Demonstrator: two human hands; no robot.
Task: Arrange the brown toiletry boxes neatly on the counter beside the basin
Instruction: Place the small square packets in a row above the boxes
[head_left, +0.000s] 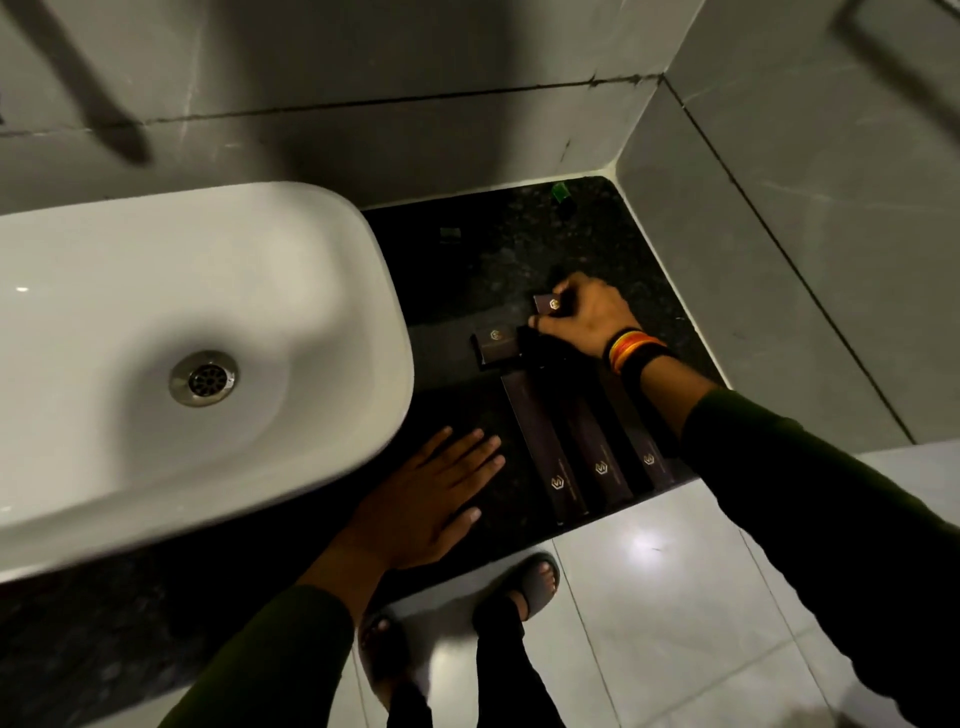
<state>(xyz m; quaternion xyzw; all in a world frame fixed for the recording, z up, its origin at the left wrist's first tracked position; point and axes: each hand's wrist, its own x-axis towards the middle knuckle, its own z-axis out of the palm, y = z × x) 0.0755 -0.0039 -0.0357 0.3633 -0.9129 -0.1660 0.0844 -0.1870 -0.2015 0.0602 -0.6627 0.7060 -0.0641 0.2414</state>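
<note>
**Small boxes going in above the long ones**

Grey tiled walls close in a dark speckled worktop wedged between the white basin and the corner. You have three long brown boxes laid side by side near the front edge, touching or nearly so. Their long axes run from the front edge back toward the wall, leaning a little to the left as they go, with the gold logo ends nearest you. That shared direction is what makes the row read as tidy.

Your right hand reaches over the far ends of that row. Its fingers are curled around a small brown box, logo face up and tilted slightly off the line of the row. It looks gripped, though whether it already rests on the worktop I cannot tell. A second small box lies just to its left, at the head of the leftmost long box and a little skewed.

Your left hand lies flat and open on the worktop between the basin and the row, holding nothing; it seems to be bracing you as you lean in.

Squaring both small boxes to the row is likely what remains.
</note>
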